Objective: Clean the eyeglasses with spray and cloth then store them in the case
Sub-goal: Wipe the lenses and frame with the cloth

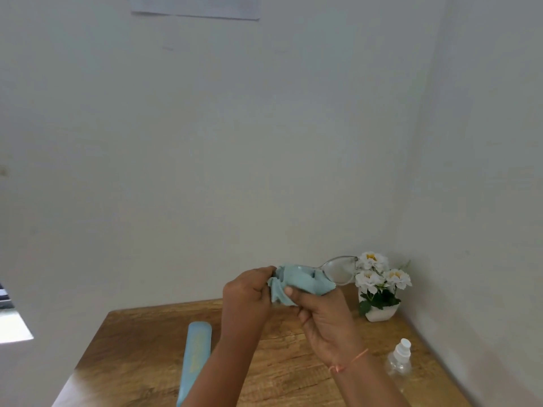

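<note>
Both hands are up just below the middle of the frame, and the grip is where it all happens: the right hand (320, 306) is pinched around a bunched, soft pale-blue cleaning cloth (296, 284), thumb pressing it onto one lens, while the left hand (246, 292) is clenched on the cloth's other end and, it seems, the hidden side of the frame. Out to the right of the cloth pokes the free lens of the thin, metal-rimmed clear eyeglasses (339, 271), held in the air above the table, just in front of the white flowers in a small white pot (379, 289). This looks like the wiping step. The glasses should be light but delicate (thin rims bend, lenses smudge), so hold by the rim or bridge and let the cloth touch the glass. Lower down, the long pale-blue eyeglass case (195, 356) lies shut on the brown wooden table (141, 348) at lower centre-left, and the small clear spray bottle with a white nozzle (400, 361) stands at lower right, well apart from the hands.
</note>
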